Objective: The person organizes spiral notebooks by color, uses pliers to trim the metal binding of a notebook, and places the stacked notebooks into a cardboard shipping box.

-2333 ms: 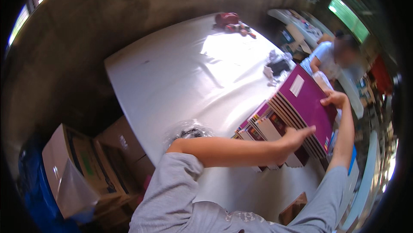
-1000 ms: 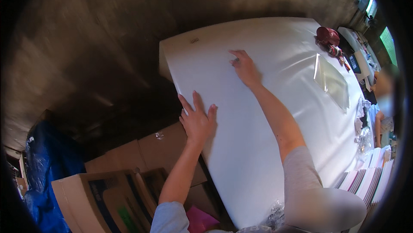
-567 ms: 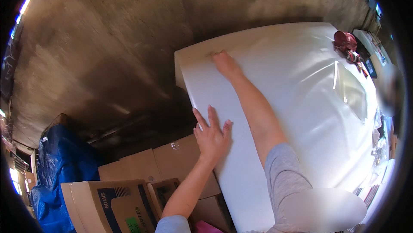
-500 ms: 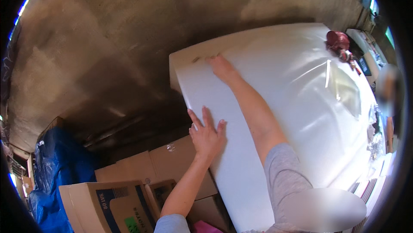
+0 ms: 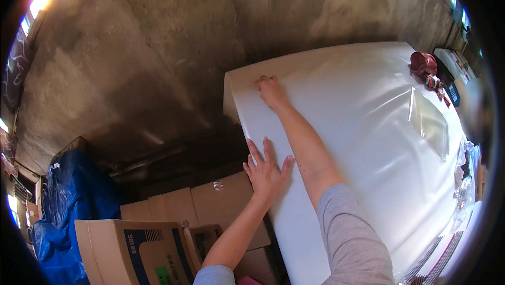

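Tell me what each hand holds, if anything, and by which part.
Left hand: nothing; spread at the edge of the white table. Right hand: cannot tell; it is curled and might hide something.

There are two bare hands, one left hand (image 5: 267, 177) and one right hand (image 5: 272, 94), and with them two grey sleeves (image 5: 353, 232). I count one large white table (image 5: 363, 180) and, on it, one clear flat sheet (image 5: 428, 122) and one dark red rounded object (image 5: 423, 64). The blue plastic cover (image 5: 79, 195) is one. Of the cardboard boxes (image 5: 102, 248) there are at least two; they overlap, so the exact number cannot be told. On the nearest box, one green patch (image 5: 162, 274) is visible. At lower right, at least two dark spiral bindings (image 5: 444, 256) can be counted. One pink piece (image 5: 248, 281) shows at the lower edge.
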A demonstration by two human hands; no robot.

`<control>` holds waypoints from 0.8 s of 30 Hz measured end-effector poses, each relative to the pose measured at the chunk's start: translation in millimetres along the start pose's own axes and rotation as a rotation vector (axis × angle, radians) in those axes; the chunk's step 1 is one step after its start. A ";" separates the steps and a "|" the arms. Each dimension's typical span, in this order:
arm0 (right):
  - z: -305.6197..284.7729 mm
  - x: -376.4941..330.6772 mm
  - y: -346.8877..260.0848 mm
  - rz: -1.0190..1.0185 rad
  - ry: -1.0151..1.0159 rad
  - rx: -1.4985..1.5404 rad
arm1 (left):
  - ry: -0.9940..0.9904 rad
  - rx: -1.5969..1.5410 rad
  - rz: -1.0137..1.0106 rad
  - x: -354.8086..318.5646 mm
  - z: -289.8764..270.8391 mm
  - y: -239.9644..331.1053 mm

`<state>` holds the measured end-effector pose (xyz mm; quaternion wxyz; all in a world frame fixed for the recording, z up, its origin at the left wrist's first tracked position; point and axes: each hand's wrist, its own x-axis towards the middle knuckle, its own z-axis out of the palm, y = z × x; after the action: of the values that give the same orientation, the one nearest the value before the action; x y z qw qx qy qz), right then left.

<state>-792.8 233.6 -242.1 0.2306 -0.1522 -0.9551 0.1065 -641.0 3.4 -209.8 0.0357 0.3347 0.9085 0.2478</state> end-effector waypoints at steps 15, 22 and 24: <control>-377.5 -354.7 -79.8 0.077 -0.349 0.579 | 0.093 0.103 0.003 15.7 25.7 -8.2; -517.2 -627.5 -250.9 1.131 0.411 0.677 | 0.158 0.136 -0.044 8.0 19.1 -9.6; -512.5 -656.6 -274.5 1.178 0.577 0.694 | 0.220 0.187 0.105 -6.7 21.3 -5.1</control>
<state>-60.4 -176.8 11.4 0.4121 -0.5798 -0.5281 0.4639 -633.9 5.0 -231.5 -0.1082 0.3543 0.9073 0.1989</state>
